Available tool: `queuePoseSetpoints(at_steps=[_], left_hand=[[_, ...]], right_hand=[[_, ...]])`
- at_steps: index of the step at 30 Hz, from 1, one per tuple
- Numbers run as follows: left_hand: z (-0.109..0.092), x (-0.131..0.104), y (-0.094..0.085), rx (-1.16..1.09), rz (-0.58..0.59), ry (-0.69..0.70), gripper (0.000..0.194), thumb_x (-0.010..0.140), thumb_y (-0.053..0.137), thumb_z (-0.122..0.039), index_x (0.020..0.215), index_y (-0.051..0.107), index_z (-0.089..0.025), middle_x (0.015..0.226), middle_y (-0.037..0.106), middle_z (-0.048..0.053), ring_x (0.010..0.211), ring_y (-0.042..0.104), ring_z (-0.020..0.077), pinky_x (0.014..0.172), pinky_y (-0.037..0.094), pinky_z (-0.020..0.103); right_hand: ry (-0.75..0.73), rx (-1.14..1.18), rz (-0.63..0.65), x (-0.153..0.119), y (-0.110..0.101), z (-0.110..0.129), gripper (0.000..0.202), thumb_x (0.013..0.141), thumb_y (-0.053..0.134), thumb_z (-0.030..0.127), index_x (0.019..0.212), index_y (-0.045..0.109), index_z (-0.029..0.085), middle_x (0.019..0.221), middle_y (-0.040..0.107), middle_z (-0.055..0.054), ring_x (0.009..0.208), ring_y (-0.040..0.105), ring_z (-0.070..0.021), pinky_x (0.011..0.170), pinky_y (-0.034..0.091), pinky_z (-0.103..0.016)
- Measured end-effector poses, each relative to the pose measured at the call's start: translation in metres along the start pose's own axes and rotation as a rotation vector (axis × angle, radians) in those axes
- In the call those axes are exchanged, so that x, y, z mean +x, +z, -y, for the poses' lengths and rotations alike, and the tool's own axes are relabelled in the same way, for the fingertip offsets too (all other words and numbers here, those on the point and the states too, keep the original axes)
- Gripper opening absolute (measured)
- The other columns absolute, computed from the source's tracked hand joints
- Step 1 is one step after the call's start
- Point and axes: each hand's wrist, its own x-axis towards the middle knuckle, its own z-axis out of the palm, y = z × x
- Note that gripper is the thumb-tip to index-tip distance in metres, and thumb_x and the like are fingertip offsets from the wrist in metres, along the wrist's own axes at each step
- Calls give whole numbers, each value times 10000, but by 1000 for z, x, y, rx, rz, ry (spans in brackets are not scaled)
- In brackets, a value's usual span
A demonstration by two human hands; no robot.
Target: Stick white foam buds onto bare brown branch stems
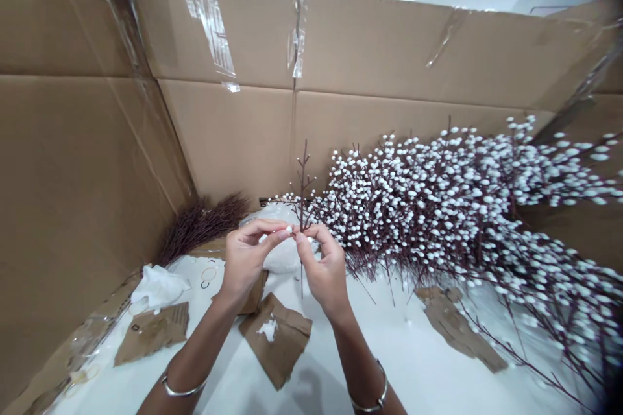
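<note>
Near the middle of the head view, my right hand (pixel 325 267) pinches an upright dark brown twig (pixel 302 191) between thumb and fingers. The twig has short bare side branches, and its thin stem hangs below the hand. My left hand (pixel 248 259) is just to the left, its thumb and index finger closed on a small white berry (pixel 289 229). The berry is close beside the twig, at a side branch; whether it touches the branch tip cannot be made out.
White-berried branches (pixel 418 201) fill the right side. Bare brown twigs (pixel 204 224) lie at back left. A clear plastic bag (pixel 282 258) sits behind the hands. Cardboard pieces (pixel 277 347), one with a white smear, and white tissue (pixel 158 286) lie on the white table (pixel 384 350). Cardboard walls (pixel 228 136) surround it.
</note>
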Motion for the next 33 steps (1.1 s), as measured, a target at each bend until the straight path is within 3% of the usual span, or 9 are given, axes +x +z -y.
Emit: queuePoseSetpoints(at_steps=[23,26,30,33], left_hand=[[15,-1,9,79,-1,209,48,766,775,-175,792,759,-212,881,775,29,874,714,187,873,536,335],[12,-1,9,147,2,209,46,788,762,-210,832,754,-213,922,766,36,922,698,193,884,512,332],[2,1,1,313,3,174,215,819,737,-304,1016,717,-221,1086,724,54,1016,646,200,848,475,299],[-5,3,-8,441,120,58,249,860,682,-370,1070,702,-238,1124,716,45,996,638,197,833,456,290]], right_hand=[[14,16,-29,3,3,-6,184,925,548,349,822,591,202,864,648,-29,888,582,-195,823,422,-320],[42,94,7,8,-1,-9,188,910,579,353,800,602,203,838,657,-17,857,595,-186,804,433,-307],[119,273,33,14,-6,-13,182,905,602,370,861,662,204,901,712,-28,885,633,-188,825,464,-309],[169,403,17,17,-8,-16,182,901,613,369,890,686,202,918,740,-37,911,658,-190,882,476,-327]])
